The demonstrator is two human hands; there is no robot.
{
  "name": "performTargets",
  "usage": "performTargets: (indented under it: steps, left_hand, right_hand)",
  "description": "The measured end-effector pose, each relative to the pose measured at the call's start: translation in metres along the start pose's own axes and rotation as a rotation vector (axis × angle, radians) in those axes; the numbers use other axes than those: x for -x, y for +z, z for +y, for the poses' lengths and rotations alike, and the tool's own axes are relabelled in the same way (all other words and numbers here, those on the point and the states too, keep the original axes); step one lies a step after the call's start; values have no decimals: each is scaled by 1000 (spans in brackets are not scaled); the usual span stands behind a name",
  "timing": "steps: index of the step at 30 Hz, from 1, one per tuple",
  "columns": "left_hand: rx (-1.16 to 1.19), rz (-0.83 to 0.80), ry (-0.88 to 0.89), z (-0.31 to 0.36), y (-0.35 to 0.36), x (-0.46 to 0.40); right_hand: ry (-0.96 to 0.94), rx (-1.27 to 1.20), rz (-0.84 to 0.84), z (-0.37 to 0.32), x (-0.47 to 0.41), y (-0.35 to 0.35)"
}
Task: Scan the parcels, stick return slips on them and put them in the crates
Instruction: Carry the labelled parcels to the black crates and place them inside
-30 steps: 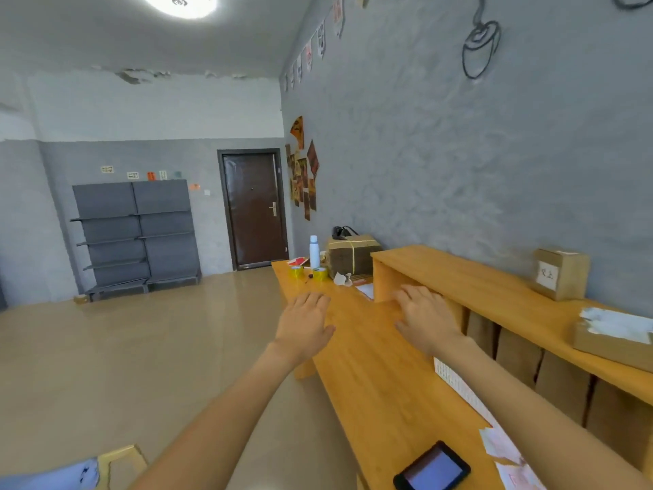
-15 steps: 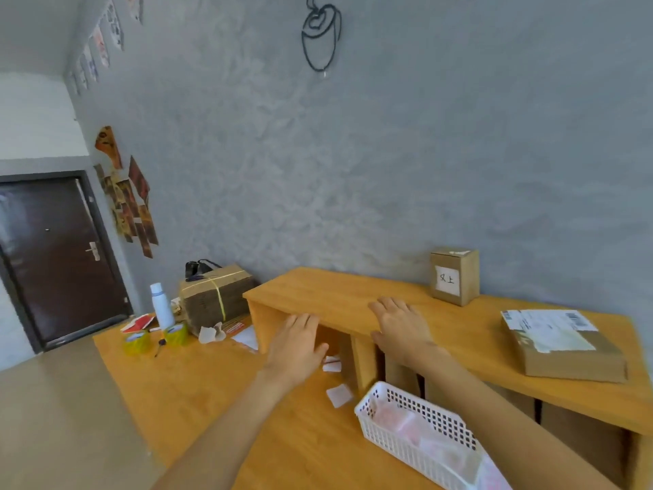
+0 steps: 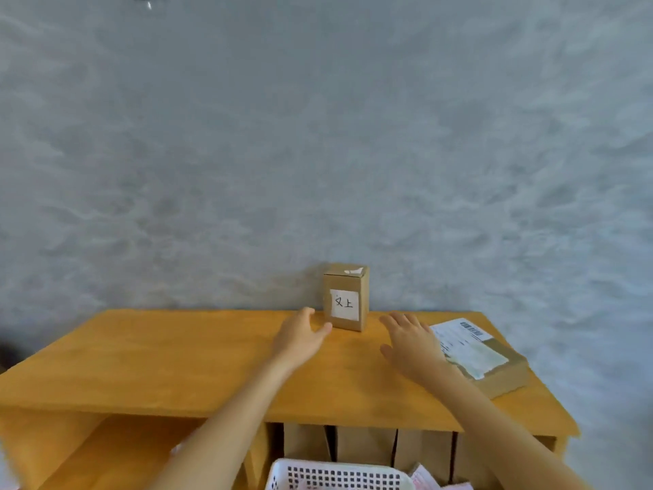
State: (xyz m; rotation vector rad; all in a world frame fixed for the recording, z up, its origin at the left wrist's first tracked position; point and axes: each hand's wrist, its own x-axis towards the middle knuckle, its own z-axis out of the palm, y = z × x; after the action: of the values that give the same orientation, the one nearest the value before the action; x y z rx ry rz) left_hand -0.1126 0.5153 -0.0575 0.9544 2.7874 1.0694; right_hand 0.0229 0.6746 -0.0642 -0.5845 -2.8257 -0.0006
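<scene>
Neither hand holds anything: we see the left hand [image 3: 300, 335] and right hand [image 3: 411, 343] spread with relaxed fingers over the wooden shelf top [image 3: 176, 362], at centre frame. Between them, against the grey wall [image 3: 318, 136], stands a small upright parcel [image 3: 346, 297] bearing a white handwritten label; the left thumb lies just beside its lower left corner, though we cannot tell whether it touches. At right, partly under the right hand, lies a flat parcel [image 3: 494, 366] with a printed slip. Cardboard boxes [image 3: 364, 443] stand under the shelf top, and a white perforated basket [image 3: 339, 475] occupies the bottom edge.
</scene>
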Motion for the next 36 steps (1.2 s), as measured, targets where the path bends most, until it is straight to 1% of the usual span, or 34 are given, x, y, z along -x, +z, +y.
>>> performTargets:
  steps: [3, 5, 7, 9, 11, 13, 14, 16, 17, 18, 19, 22, 23, 27, 29, 31, 36]
  left_hand:
    - [288, -74, -81, 5, 0, -51]
    - [435, -98, -129, 11, -1, -81]
    - [524, -92, -160, 16, 0, -105]
    - [498, -38, -157, 21, 4, -120]
    - [359, 103, -65, 30, 10, -125]
    - [243, 267, 155, 45, 19, -119]
    - [213, 313, 271, 55, 24, -113]
    - [190, 332, 454, 78, 34, -95]
    - [195, 310, 519, 87, 41, -85]
    - [199, 254, 559, 96, 49, -77]
    - [195, 157, 559, 104, 59, -72]
    - [166, -236, 408, 115, 86, -66]
    - [158, -339, 356, 117, 94, -65]
    - [81, -583, 220, 116, 119, -62]
    - [22, -662, 221, 116, 127, -62]
    - [26, -695, 196, 116, 134, -64]
    - [295, -725, 97, 120, 137, -64]
  right_hand:
    - [101, 30, 21, 5, -17, -2]
    - [148, 42, 29, 8, -25, -3]
    - [186, 56, 34, 10, -29, -2]
    - [213, 70, 33, 12, -32, -1]
    - [238, 80, 40, 18, -33, -2]
    - [275, 97, 66, 29, -32, -7]
    - [298, 111, 75, 36, -30, -10]
    - [348, 128, 76, 51, -24, -17]
    - [375, 131, 74, 57, -19, -21]
    - [400, 134, 80, 63, -15, -24]
    - [422, 138, 84, 69, -9, -27]
    - [467, 154, 68, 83, 7, -33]
    - [477, 158, 63, 88, 13, -34]
    - [504, 156, 56, 101, 35, -33]
    - [512, 155, 61, 107, 43, -30]
    - [519, 156, 65, 111, 50, -28]
    - [517, 158, 51, 117, 64, -29]
